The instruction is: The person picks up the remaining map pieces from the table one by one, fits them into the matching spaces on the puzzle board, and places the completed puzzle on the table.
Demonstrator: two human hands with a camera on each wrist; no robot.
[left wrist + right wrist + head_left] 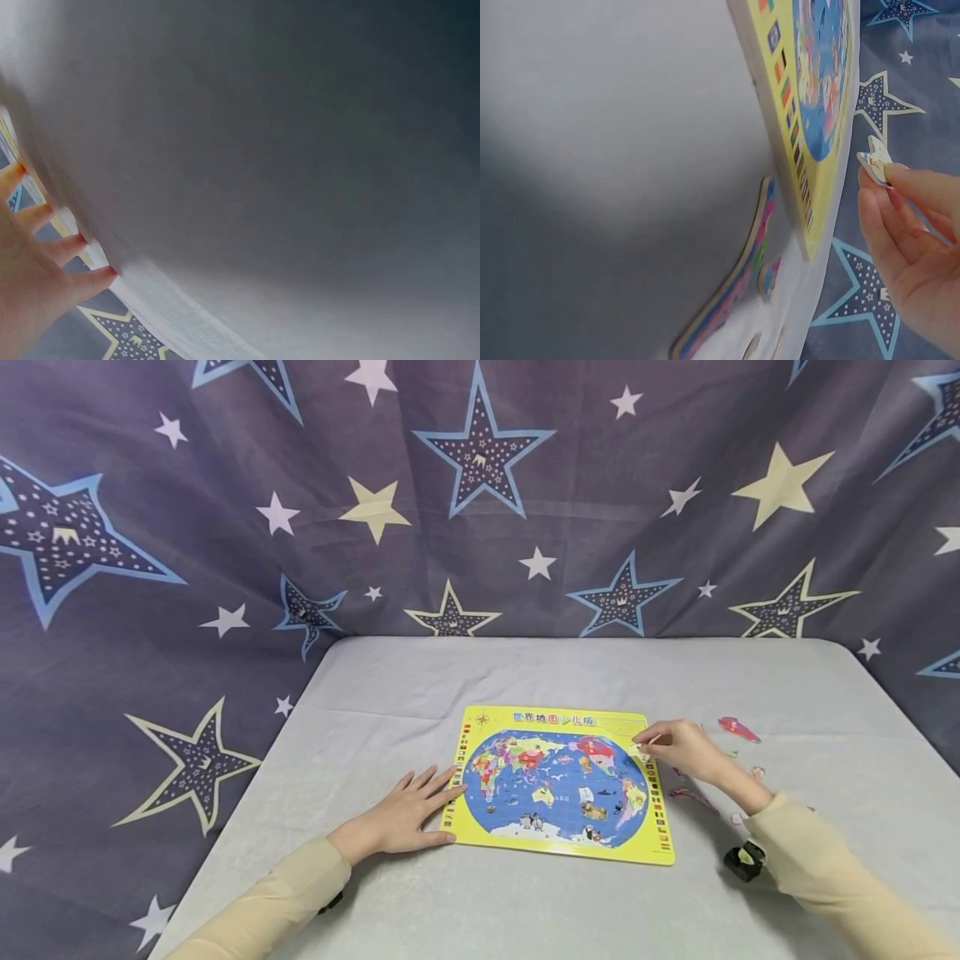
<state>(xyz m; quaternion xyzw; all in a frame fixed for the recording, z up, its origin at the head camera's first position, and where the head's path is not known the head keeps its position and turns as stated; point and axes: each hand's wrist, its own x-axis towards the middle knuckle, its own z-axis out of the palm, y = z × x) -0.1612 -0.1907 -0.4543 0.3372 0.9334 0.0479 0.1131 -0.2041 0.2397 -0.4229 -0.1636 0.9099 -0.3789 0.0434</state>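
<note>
A yellow-framed world map puzzle board (570, 852) lies flat on the grey cloth, its blue oval map filled with coloured land pieces. My left hand (405, 814) rests at the board's left edge with fingers spread and fingertips on the rim; the left wrist view catches those fingers (94, 280) at its lower left. Between thumb and fingers my right hand (686, 747) pinches a small pale yellow puzzle piece (875, 161), held over the board's upper right corner. White and a bit of orange print show on that piece.
Right of the board lie several loose puzzle pieces, among them a red one (738, 728) at the back and a long pink-and-blue one (731, 289). Behind the grey-covered table (375, 693) hangs a dark curtain (480, 560) printed with stars.
</note>
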